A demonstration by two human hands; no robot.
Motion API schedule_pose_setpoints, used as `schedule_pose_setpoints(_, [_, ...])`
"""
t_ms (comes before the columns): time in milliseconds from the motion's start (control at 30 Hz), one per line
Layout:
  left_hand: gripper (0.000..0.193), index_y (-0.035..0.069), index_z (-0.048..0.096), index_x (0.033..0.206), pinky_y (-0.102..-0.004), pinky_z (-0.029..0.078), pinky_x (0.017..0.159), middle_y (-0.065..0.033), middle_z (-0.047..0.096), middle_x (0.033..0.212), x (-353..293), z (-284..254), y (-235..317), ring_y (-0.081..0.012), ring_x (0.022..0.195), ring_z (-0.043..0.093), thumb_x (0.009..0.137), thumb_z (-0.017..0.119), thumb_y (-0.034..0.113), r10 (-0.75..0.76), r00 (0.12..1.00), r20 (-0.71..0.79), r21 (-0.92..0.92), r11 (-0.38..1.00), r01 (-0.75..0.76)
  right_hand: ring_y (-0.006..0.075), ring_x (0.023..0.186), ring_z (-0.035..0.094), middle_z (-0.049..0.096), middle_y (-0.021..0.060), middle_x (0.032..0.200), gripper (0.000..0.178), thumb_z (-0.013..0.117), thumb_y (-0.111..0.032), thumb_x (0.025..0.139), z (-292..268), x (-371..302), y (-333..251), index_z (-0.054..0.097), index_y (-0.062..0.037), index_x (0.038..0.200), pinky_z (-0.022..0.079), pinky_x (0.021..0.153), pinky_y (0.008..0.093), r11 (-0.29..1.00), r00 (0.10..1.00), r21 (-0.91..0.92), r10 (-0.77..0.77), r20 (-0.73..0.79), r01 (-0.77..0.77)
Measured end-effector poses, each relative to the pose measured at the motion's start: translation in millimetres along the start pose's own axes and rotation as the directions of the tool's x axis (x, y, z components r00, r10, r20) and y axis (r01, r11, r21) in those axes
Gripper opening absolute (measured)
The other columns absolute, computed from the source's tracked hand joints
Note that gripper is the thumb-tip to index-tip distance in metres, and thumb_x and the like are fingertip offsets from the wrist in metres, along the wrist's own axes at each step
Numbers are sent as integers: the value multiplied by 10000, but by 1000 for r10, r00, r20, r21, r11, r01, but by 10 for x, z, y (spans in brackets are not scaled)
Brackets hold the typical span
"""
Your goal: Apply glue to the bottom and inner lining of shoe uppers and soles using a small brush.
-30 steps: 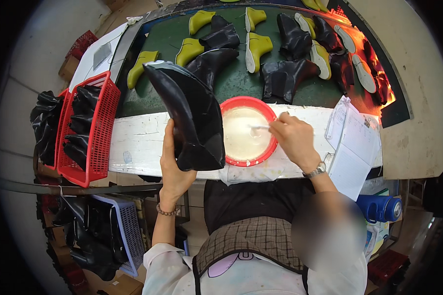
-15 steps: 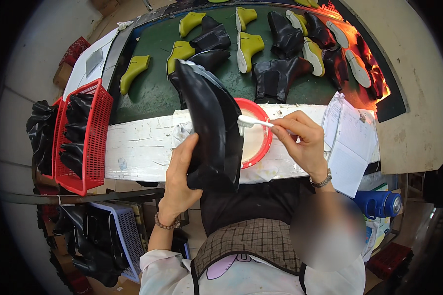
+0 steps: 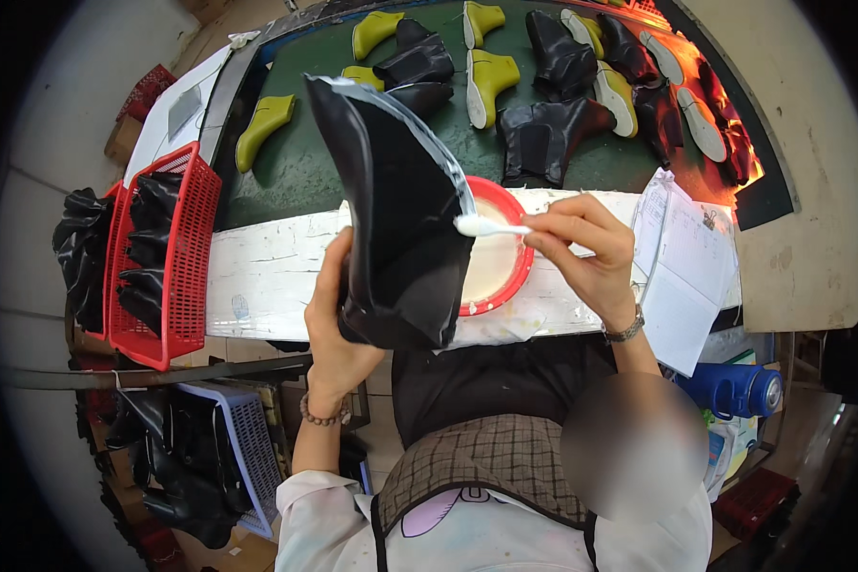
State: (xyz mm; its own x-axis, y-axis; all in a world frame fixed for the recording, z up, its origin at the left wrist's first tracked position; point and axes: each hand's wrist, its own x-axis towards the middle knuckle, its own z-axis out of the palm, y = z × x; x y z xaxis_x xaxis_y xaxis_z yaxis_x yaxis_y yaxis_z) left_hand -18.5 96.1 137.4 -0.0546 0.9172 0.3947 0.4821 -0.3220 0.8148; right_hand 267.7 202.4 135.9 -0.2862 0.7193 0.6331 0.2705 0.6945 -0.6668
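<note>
A black leather boot upper (image 3: 405,219) is tilted up in front of me, with my left hand (image 3: 341,329) closed around its lower left side. Its open bottom shows the dark inside, and a wet white coating runs along its upper right edge. My right hand (image 3: 589,250) pinches a white toothbrush (image 3: 498,228) whose bristle end, covered in white paste, is at the upper's right edge. Behind the brush, a red-rimmed bowl (image 3: 517,272) of creamy white liquid stands on the white work ledge (image 3: 267,300), partly hidden by the upper.
Beyond the ledge, a green belt (image 3: 300,195) carries yellow-green shoe lasts (image 3: 491,86) and black uppers (image 3: 534,143), with an orange glow at right. Red baskets (image 3: 186,257) of uppers stand left. Papers (image 3: 682,276) and a blue flask (image 3: 734,391) are at right.
My left hand has turned the boot upper so that its open inside and white-coated edge face me more. The toothbrush has shifted slightly down along with the edge; both hands keep their hold.
</note>
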Motion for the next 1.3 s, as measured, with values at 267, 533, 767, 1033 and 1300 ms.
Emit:
schedule_pose_setpoints(267, [987,-16,338,1552,-358,494,1039,-207,566,1429,247,151,-156,-271,1248,622,738,892,56,225,957,-185,49,974,-220,126,720,654,684,56,901,262,848,15,765,-20,-145,-200,798,-33,1018,505,612,237,998,997,43,-47,61,45])
schedule_pose_setpoints(533, [828,1,478,1471,-394,477,1057,-216,580,1394,401,142,-288,-305,1270,593,714,807,-66,346,925,-157,238,922,-305,148,687,655,703,65,869,188,839,-103,802,-52,-164,-205,797,-54,979,513,569,259,978,963,111,146,227,-174])
schedule_pose_setpoints(767, [724,-74,485,1384,-348,558,765,-164,699,1025,-6,-545,-499,-232,849,685,707,738,-129,-408,912,47,-289,868,404,244,735,686,658,80,801,106,771,-184,809,217,-173,361,732,-87,794,523,619,393,863,954,-500,211,214,-78])
schedule_pose_setpoints(1033, [539,-167,576,1177,-320,431,350,-282,688,858,-419,-734,-740,-265,432,574,643,645,-137,-352,839,416,-841,203,502,179,700,667,657,23,800,82,771,-151,831,200,-111,386,743,-74,830,508,595,316,837,932,-546,206,297,-11])
schedule_pose_setpoints(1300, [847,-100,453,1430,-593,622,751,-347,551,1361,-593,-536,-1006,-533,1051,654,604,611,-200,-205,919,336,-942,-75,328,120,796,633,690,31,876,156,816,-30,809,82,200,83,773,-41,959,458,663,246,997,993,46,-64,103,60])
